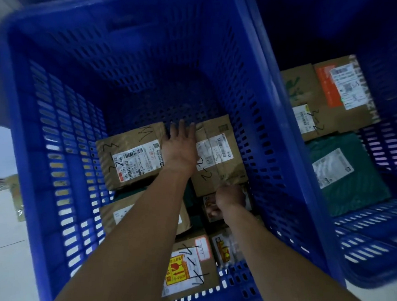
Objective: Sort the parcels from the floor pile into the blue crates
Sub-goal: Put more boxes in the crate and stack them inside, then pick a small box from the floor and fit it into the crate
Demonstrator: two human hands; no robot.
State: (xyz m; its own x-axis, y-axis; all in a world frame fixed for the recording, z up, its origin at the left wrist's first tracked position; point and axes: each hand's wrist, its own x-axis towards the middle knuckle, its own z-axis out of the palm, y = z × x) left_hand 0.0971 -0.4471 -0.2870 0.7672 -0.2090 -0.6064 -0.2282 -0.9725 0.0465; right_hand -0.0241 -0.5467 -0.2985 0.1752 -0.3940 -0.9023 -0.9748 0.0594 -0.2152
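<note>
Both my arms reach down into a big blue crate with slotted walls. My left hand lies flat with straight fingers across the gap between two cardboard parcels at the crate's far end, a left box with a barcode label and a right box. My right hand is curled at the near edge of the right box and seems to grip it; its fingers are hidden. Several more parcels lie nearer me, among them a box with a yellow and red sticker.
A second blue crate stands to the right and holds cardboard boxes and a green bag parcel. Pale floor shows on the left, with a small parcel beside the crate wall.
</note>
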